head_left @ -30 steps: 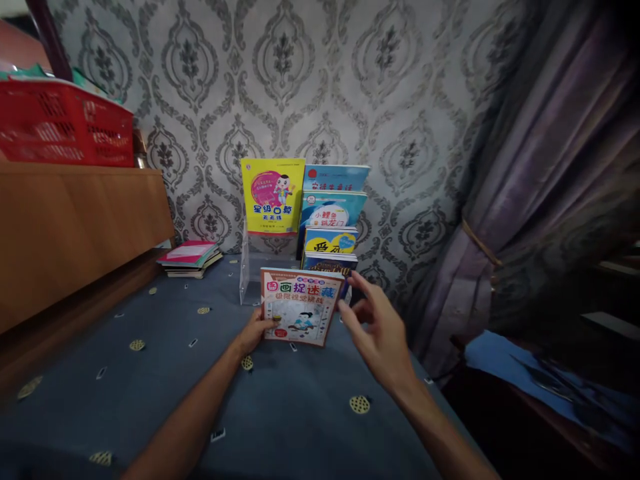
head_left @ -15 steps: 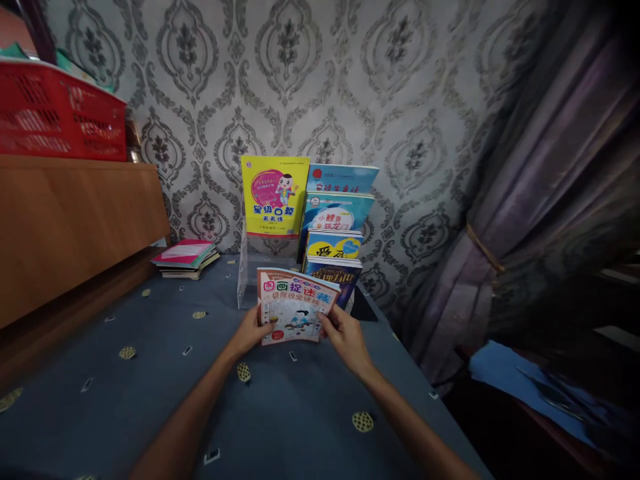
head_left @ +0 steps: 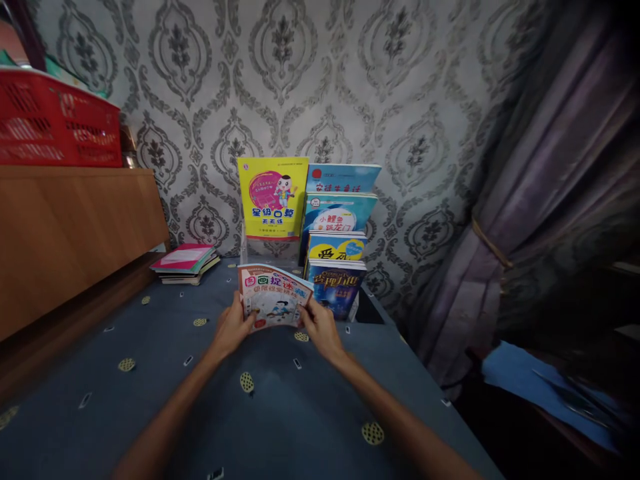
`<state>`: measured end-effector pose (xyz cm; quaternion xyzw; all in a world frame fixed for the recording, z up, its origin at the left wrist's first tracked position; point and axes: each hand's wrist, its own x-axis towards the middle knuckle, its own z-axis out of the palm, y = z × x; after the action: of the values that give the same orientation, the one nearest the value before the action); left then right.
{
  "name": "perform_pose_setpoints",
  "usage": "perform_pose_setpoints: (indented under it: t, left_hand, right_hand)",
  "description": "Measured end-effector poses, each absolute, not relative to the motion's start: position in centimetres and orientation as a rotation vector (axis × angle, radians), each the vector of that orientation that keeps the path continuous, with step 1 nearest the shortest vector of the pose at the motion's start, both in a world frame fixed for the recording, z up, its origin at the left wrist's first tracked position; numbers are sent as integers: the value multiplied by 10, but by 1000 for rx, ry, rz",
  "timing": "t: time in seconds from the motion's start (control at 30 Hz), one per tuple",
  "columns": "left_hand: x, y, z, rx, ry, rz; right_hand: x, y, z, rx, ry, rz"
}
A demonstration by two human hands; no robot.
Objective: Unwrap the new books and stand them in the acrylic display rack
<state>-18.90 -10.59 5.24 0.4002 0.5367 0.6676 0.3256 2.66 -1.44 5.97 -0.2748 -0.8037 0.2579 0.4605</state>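
Observation:
Both of my hands hold a thin picture book point(head_left: 273, 303) with a pinkish cover, upright and slightly bowed. My left hand point(head_left: 233, 327) is closed on its left edge, thumb on the cover. My right hand point(head_left: 321, 328) pinches the lower right edge. Behind the book is a clear stand point(head_left: 273, 252), its lower left part covered. A yellow workbook point(head_left: 273, 197) stands in its top left section. To the right, a column of books rises in tiers: a light blue book point(head_left: 343, 177), a teal book point(head_left: 337, 215), a yellow-and-blue book point(head_left: 336, 247) and a dark blue book point(head_left: 336, 287).
A pile of books point(head_left: 185, 261) with a pink one on top lies at the left by the patterned wall. A red basket point(head_left: 60, 120) sits on a wooden cabinet point(head_left: 80, 233). On the right hang a purple curtain point(head_left: 505, 220) and, lower down, a blue cloth point(head_left: 540, 383).
Both hands have carried the picture book left and slightly up, from in front of the dark blue book to the stand's left side. More of the dark blue cover now shows.

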Motion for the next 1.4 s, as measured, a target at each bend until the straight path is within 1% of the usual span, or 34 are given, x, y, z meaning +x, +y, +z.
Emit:
perform_pose_setpoints:
  t: [0.17,0.37,0.5,0.6,0.8,1.03,1.4]
  left_hand:
    - [-201,-92,92,1434,1854,1770]
    - [-225,-67,164,1907,2231,1617]
    - [-231,-45,208,2036,2292,1608]
    - [-233,-27,225,2034,2284,1618]
    - [-241,0,225,1975,2202,1619]
    - [-249,9,215,1990,2203,1585]
    - [-260,20,215,2060,2157,1599]
  right_hand:
    - [12,-1,97,-604,-1983,520]
    - [-5,28,167,-466,-1972,473]
    - [-14,59,207,-418,-1902,425]
    - [-19,80,225,-411,-1912,433]
    - [-26,102,228,-464,-1958,428]
    - [-33,111,223,-508,-1990,333]
    - [-43,110,255,-443,-1892,329]
